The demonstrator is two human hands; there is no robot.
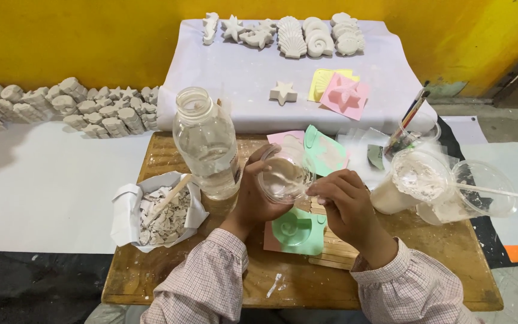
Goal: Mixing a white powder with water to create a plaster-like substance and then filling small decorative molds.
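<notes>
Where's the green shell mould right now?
In the head view, the green shell mould lies near the middle of the wooden table, below the clear cup both hands hold, beside the wooden sticks.

Single view, head-worn camera. Looks steeply down and forward from above the person's forearms, close over a small wooden board (pixel 151 273). Faces a yellow wall (pixel 79 42) at the top edge. Floor covering shows at both sides. No second view.
</notes>
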